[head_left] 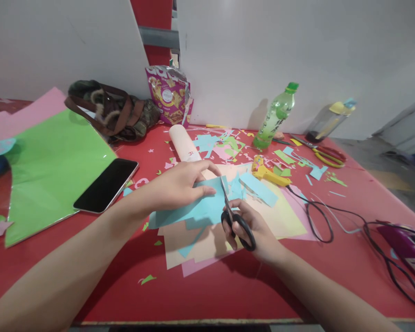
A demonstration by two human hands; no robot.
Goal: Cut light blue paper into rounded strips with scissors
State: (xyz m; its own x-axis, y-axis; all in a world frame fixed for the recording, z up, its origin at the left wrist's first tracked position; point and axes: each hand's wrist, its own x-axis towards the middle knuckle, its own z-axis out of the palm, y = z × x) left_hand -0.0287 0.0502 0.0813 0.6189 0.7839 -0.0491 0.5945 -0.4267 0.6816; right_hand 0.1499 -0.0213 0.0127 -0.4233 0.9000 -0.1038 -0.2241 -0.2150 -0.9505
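My left hand [180, 184] pinches a light blue sheet of paper [197, 210] and holds it just above the table. My right hand [254, 226] grips black-handled scissors [233, 216], fingers through the loops. The blades point away from me and sit in the blue sheet's right edge. Under the hands lies a stack of peach, yellow and pink paper sheets [283, 216]. Blue offcuts [259, 188] lie just beyond the blades.
On the red table [228, 286] are a black phone [106, 185], a large green sheet [51, 170], a camouflage bag [114, 110], a snack pouch [169, 94], a green bottle [275, 115], a yellow glue gun [268, 171], red-handled scissors [327, 154], black cables [349, 221], a purple device [408, 244] and scattered scraps.
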